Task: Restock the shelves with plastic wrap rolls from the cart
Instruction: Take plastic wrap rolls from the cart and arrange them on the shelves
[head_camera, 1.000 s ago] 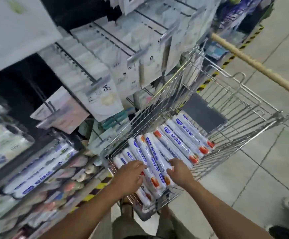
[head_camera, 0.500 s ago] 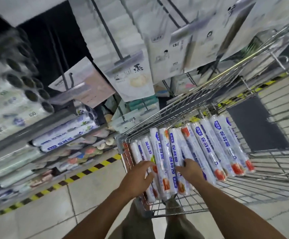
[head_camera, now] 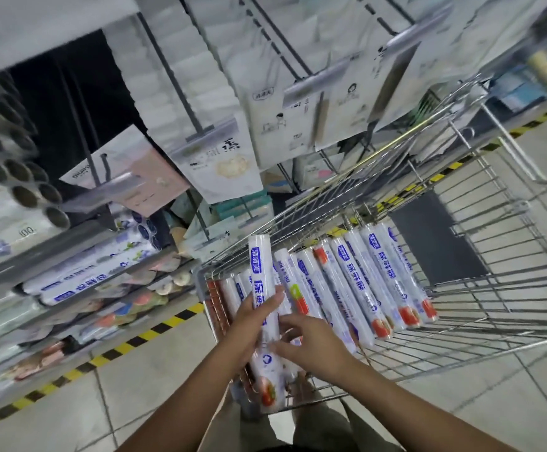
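Head view, looking down at both hands over the near end of the cart [head_camera: 510, 288].

My left hand [head_camera: 246, 327] grips one plastic wrap roll [head_camera: 260, 265]. Its fingers are curled round the middle of the tube and the thumb lies across the printed face. The roll stands nearly upright. Its plain end rises beyond my fingertips, and its red-printed end hangs below my palm, against the cart's near wire wall.

My right hand [head_camera: 321, 344] sits just right of that roll. Its fingers [head_camera: 290, 322] are spread apart and fairly straight, and the tips touch the lower half of the tube without closing on it.

Just beyond and to the right of my right fingers, the remaining rolls [head_camera: 356, 282] lie side by side in a row on the cart floor. Their red ends point toward me.

Well to the left of my left hand, across a yellow-and-black floor stripe [head_camera: 135, 337], the shelves [head_camera: 70, 252] carry matching rolls [head_camera: 96, 272] laid lengthwise. Pale hanging packets [head_camera: 223, 161] fill the pegs above and beyond both hands.
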